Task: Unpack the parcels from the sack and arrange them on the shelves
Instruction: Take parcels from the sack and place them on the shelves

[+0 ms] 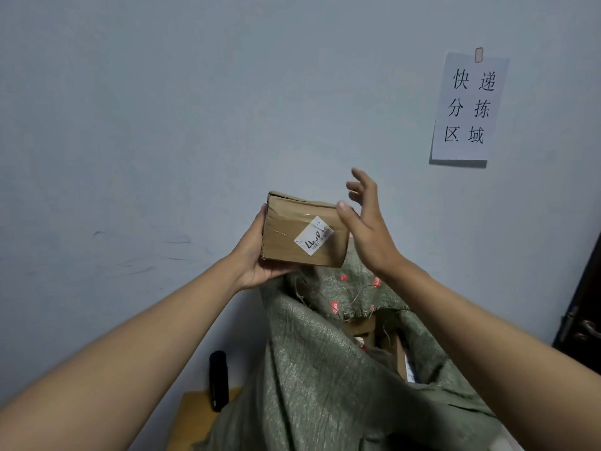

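The left hand [257,255] holds a small cardboard parcel [304,231] up in front of the pale wall [162,109], thumb along its left edge, a white label [313,236] facing out. The right hand [369,222] is spread open just beside the parcel's right end. Below them the green woven sack [325,369] gapes, with more boxes [395,353] inside.

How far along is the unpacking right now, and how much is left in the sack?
Done: one cardboard parcel is out of the green sack. In hand: the left hand grips it from below and the side, while the right hand is open beside it. Left: more boxes show through the sack's mouth; how many is unclear. No shelves are in view, so nothing can be confirmed as shelved.
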